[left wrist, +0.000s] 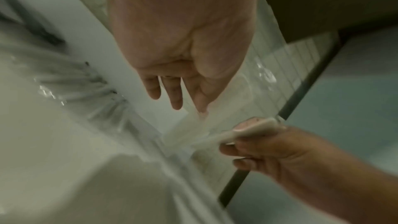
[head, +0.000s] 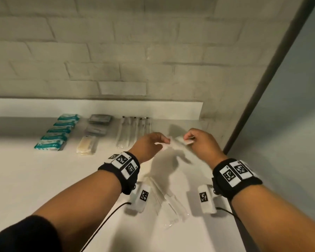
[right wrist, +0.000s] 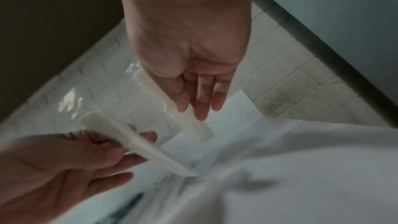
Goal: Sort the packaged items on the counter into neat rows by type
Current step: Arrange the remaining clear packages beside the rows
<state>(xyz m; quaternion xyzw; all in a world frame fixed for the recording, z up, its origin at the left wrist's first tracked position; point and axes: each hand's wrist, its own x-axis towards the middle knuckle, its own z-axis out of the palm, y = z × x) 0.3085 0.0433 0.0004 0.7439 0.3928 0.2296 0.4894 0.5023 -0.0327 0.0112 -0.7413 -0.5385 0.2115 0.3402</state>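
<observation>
Both hands hover over the back right of the white counter (head: 44, 179). My left hand (head: 162, 141) pinches a white comb in clear wrap (right wrist: 133, 144) between thumb and fingers. My right hand (head: 186, 138) pinches a second wrapped white comb (right wrist: 189, 117) the same way, a short gap to the right; this comb (left wrist: 247, 132) also shows in the left wrist view. Rows lie at the back left: teal wipe packs (head: 56, 131), grey packs (head: 98, 122) with a beige pack (head: 86, 145) in front, and wrapped toothbrushes (head: 133, 130).
More clear-wrapped packets (head: 169, 202) lie on the counter under my wrists, near the front. A raised white ledge (head: 180, 110) and a tiled wall (head: 116, 51) close the back. A dark frame with a glass panel (head: 262, 88) bounds the right side.
</observation>
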